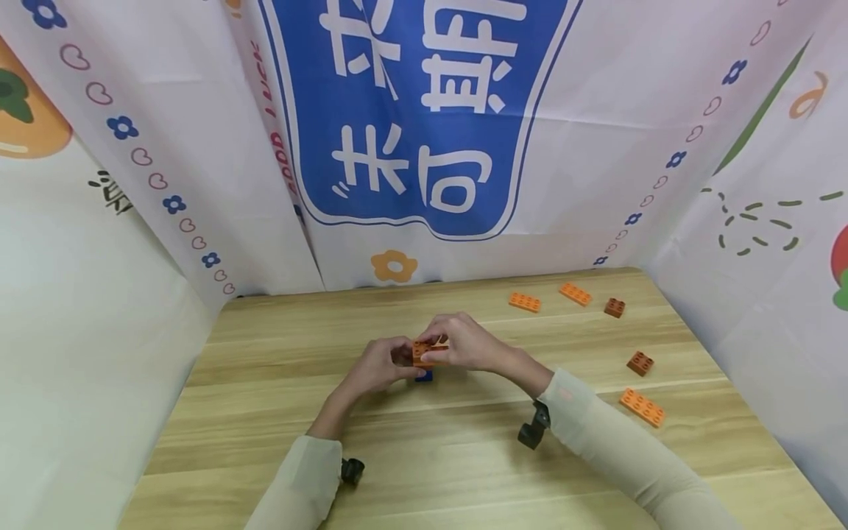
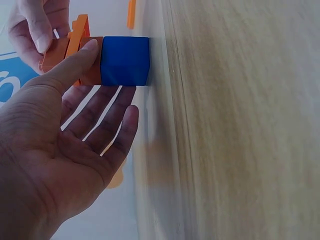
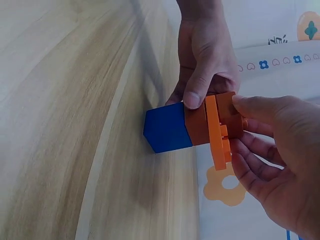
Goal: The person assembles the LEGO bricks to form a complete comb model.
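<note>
Up close, two ribbed-cuff sleeves, pale & soft-looking (L [image 1: 298, 478], R [image 1: 616, 442]), reach in over a light wood-grain desk [image 1: 265, 419], matte w/ long streaks running side to side. Small black wrist cams (L [image 1: 352, 471], R [image 1: 533, 427]) sit by the cuffs.

A bit further, approx. mid-desk, both hands work one upright stack of smooth plastic bricks. Bottom: plain blue block [image 2: 126, 61], boxy, flat-faced; can't tell if its base touches the desk. Above it: lower brown brick [image 3: 196, 125], then thin orange plate [image 3: 215, 132] jutting out sideways w/ studs, then upper brown brick [image 3: 228, 107]. L hand [image 1: 379, 366] grips the lower brown brick, thumb on one face, other fingers behind; R hand [image 1: 466, 344] pinches the upper brown brick btwn thumb & fingers.

Off to the R, loose: studded orange plate [image 1: 642, 407], squarish brown brick [image 1: 640, 363], then a 2nd brown brick [image 1: 615, 307] & two more orange plates [image 1: 575, 294] [image 1: 525, 302] nr the back edge.

Behind: creased white cloth [image 1: 576, 169] w/ big blue panel [image 1: 412, 110], white characters, orange flower [image 1: 405, 276] below; printed cloth on both sides too.
</note>
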{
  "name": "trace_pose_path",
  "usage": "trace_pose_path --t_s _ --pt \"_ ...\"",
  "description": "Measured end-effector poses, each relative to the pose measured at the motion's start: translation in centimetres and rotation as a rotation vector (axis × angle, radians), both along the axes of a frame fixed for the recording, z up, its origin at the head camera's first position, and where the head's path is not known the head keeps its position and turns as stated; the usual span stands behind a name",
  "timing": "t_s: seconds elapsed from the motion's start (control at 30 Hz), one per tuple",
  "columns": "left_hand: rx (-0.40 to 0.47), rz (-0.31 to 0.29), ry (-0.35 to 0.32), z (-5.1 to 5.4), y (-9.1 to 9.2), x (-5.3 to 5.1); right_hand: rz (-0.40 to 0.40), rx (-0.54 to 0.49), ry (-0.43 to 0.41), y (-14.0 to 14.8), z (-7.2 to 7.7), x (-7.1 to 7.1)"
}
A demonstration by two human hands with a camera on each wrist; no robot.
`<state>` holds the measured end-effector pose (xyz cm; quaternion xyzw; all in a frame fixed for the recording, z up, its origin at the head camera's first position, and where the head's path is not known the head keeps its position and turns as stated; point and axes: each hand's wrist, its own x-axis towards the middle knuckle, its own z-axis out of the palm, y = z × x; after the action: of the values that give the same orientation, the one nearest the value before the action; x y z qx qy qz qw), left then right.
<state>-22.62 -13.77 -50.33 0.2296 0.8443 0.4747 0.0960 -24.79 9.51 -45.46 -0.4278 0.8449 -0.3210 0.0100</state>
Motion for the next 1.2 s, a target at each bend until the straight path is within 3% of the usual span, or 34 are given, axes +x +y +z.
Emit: trace_pose_path --t_s 0.33,0.63,0.93,1.2 --pt "-0.026 0.013 -0.012 0.1 0.0 0.0 -0.067 -0.032 -0.017 2.0 -0.1 -0.6" --pt "-0.034 0.036 -0.015 0.1 0.0 0.0 -0.126 -0.024 0.035 4.7 -0.4 -1.7" --pt "-0.043 0.043 -0.030 -0.1 -0.1 -0.1 -0.156 -0.016 -0.042 7.6 -0.9 -3.1" --pt "-0.048 0.056 -0.044 -0.2 -0.1 0.0 -0.178 0.019 0.016 10.1 -1.1 -4.0"
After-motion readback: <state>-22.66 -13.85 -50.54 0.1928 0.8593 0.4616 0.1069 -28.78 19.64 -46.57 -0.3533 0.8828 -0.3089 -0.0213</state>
